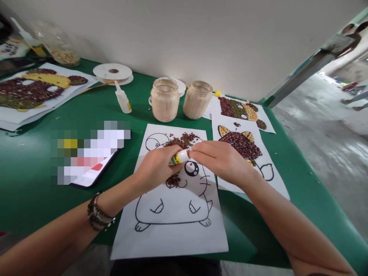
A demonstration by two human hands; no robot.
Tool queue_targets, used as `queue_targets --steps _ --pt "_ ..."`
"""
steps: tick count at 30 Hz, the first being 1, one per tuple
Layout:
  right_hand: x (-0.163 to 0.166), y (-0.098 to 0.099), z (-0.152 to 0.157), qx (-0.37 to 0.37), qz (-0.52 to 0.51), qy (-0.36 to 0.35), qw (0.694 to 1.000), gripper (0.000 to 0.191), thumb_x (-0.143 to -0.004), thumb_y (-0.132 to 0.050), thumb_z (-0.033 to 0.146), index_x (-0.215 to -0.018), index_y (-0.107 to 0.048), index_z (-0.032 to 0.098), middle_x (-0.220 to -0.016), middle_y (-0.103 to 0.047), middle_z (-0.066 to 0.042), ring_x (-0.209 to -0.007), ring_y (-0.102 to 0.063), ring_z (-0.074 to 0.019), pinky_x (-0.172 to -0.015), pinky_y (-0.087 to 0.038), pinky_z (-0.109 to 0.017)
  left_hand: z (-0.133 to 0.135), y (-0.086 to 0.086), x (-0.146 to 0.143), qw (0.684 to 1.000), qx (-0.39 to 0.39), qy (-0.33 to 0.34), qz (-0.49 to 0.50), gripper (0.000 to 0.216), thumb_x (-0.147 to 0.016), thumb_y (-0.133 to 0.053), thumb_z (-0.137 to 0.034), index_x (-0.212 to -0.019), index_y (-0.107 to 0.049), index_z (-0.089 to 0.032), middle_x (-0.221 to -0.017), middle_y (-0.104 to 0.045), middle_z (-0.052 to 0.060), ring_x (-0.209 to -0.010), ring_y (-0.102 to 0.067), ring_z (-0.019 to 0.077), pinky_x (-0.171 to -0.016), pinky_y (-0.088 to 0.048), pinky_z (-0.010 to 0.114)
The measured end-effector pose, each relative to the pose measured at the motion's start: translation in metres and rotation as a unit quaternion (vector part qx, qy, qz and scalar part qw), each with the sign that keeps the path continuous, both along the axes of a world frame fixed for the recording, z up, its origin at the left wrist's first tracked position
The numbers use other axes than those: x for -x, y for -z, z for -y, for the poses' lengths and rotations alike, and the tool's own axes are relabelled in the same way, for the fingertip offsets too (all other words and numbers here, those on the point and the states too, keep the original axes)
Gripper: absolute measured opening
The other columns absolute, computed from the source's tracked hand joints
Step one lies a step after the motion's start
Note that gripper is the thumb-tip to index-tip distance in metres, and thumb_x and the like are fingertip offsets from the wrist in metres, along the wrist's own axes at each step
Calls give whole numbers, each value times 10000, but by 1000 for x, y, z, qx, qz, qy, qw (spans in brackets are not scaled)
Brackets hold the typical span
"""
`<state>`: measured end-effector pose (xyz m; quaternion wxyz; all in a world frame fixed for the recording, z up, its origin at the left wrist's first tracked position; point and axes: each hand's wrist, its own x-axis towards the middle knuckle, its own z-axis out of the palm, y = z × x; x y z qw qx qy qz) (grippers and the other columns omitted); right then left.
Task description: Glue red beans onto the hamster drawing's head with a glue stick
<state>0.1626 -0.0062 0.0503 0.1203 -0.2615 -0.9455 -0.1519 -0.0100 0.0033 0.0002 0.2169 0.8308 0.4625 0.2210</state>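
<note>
Above a sheet of paper with a cartoon animal outline [172, 211], my left hand [156, 165] is closed around a small glue bottle [174, 158] with a yellow label and white top. My right hand [221, 157] pinches at the bottle's white tip; whether a cap sits between its fingers is hidden. Red and green beans [184, 141] cover part of the drawing's head, with a smaller bean patch [173, 181] round the mouth. Part of the face lies hidden under my hands.
A phone [100, 153], partly blurred out, lies left. Behind stand two cloudy jars [165, 100], another glue bottle [123, 99] and a white spool [112, 73]. Finished bean pictures lie left [43, 90] and right [243, 147]. People [349, 40] are in the background.
</note>
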Motion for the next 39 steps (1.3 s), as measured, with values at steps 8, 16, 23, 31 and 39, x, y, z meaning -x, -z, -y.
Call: queue_targets --steps 8,16,23,31,39 --pt "-2 3 -3 230 -122 47 964 169 -834 -397 153 -761 -549 144 -745 -557 -35 -676 -490 -100 -588 -398 -217 0 -2 2 991 -70 -23 -112 99 -727 -499 -277 -752 -522 -184 -592 -559 -24 -505 -489 112 -441 -252 211" --pt "-2 12 -5 553 -376 78 740 56 -720 -568 180 -687 -563 135 -615 -552 12 -530 -493 -63 -496 -414 -201 0 -6 3 997 -42 -17 -64 96 -733 -490 -278 -729 -525 -189 -631 -583 -25 -524 -496 104 -450 -268 203" --pt "-11 20 7 619 -503 72 599 59 -710 -587 198 -694 -580 142 -546 -539 39 -487 -489 -36 -495 -430 -178 -1 -9 3 998 -32 -31 -39 151 -750 -459 -302 -782 -537 -177 -679 -603 -14 -568 -516 114 -487 -313 212" --pt "-84 11 38 284 -483 313 767 31 -674 -589 211 -677 -586 181 -635 -570 -2 -519 -510 -86 -466 -433 -215 2 -7 1 998 -20 -24 -51 210 -747 -448 -345 -840 -553 -187 -714 -621 6 -613 -544 138 -503 -340 221" --pt "-154 54 60 193 -405 462 765 127 -667 -539 311 -667 -560 186 -613 -578 -24 -530 -540 -135 -516 -460 -272 0 -5 1 998 -33 -42 -35 237 -744 -445 -357 -842 -558 -174 -680 -614 13 -590 -536 133 -515 -358 219"
